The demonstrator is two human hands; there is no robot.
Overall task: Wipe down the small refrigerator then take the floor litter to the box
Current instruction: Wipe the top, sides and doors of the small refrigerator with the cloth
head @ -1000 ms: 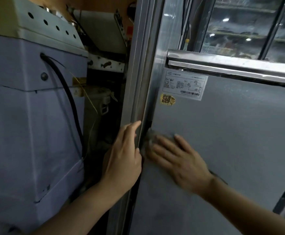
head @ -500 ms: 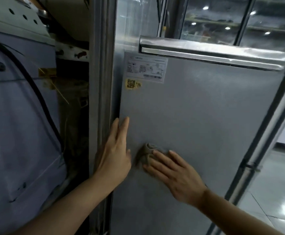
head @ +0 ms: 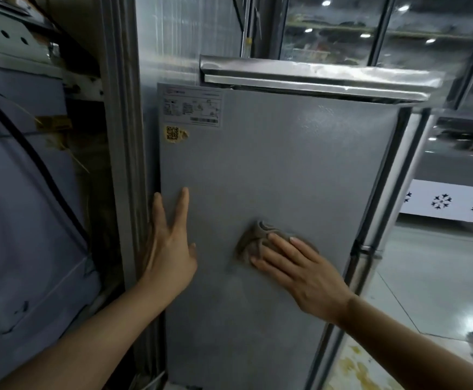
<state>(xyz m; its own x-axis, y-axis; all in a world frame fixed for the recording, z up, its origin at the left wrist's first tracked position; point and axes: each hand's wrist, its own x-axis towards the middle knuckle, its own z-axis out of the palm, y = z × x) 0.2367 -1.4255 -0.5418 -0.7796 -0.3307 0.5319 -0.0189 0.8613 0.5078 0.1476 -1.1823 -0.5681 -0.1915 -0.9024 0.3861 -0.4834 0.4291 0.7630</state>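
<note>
The small grey refrigerator (head: 286, 164) fills the middle of the head view, its flat side panel facing me. A crumpled grey-brown rag (head: 250, 240) lies against that panel at mid height. My right hand (head: 300, 274) presses the rag flat with straight fingers. My left hand (head: 170, 243) rests open on the panel's left edge, fingers spread and pointing up. A white label (head: 191, 105) and a yellow QR sticker (head: 175, 133) sit near the panel's top left.
A metal post (head: 122, 136) runs up just left of the refrigerator. Further left stands a blue-grey machine (head: 18, 220) with a black cable (head: 46, 175). A shiny metal lid edge (head: 314, 77) tops the refrigerator. Glossy floor (head: 432, 277) opens to the right.
My right hand has slid the rag rightward across the panel, away from the left edge. My left hand stays at the left edge. The view has shifted right.
</note>
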